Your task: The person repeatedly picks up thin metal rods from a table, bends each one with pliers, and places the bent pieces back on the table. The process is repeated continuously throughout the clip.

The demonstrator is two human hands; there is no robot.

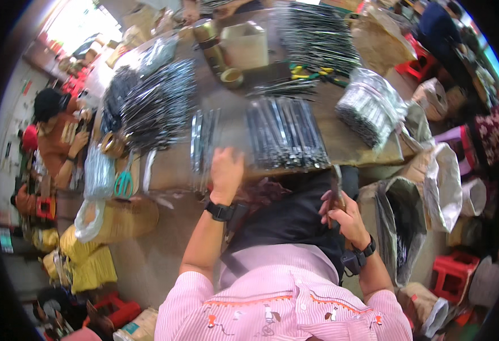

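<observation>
My left hand [226, 169] is over the near edge of the table, beside a small row of thin dark metal strips [200, 133]. Motion smears its fingers, so I cannot tell whether anything is between them. To its right lies a wider row of shiny dark strips [286, 133], side by side with their near ends at the table edge. My right hand [345, 215] is closed around a slim hand tool that looks like pliers [335, 196], with brownish handles and its metal head pointing up. It is held off the table, above my lap.
Large piles of strips lie at the left [158, 102] and far right [320, 40]. A plastic-wrapped bundle [368, 108] sits at the right. Farther back are a clear bin [243, 45], tape roll [232, 78] and flask [205, 35]. Scissors [124, 183] hang left. Another person [59, 136] works there.
</observation>
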